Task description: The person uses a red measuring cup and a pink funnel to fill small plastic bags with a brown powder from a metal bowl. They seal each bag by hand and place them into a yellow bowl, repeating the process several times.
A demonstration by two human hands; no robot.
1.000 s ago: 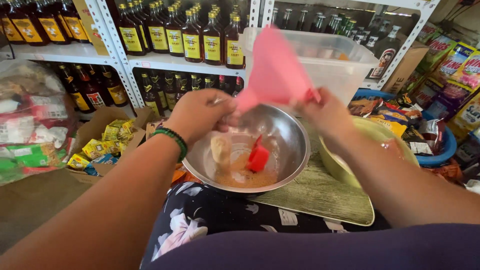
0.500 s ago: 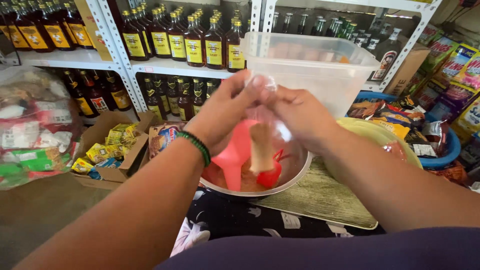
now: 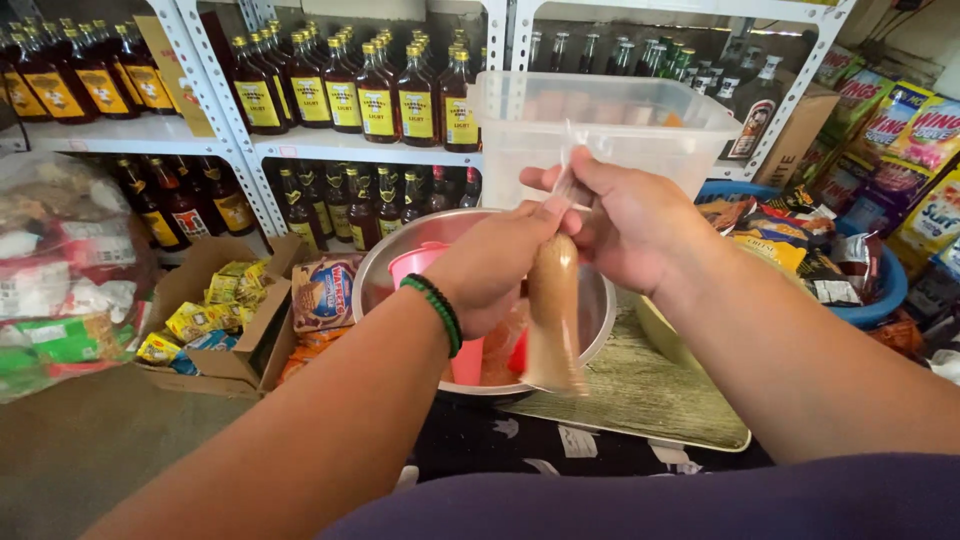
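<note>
Pink funnel now down in steel bowl; our left hand and right hand pinch the filled bag's neck at frame centre, bag hanging vertically below fingers.

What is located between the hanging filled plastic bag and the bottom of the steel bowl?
In the head view, the pink funnel and a red scoop lie in the steel bowl behind the filled bag.

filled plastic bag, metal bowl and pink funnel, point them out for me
filled plastic bag [image 3: 554,310], head view, on its brown-filled middle
metal bowl [image 3: 398,252], head view, on its left rim
pink funnel [image 3: 415,264], head view, on its upper edge
</note>
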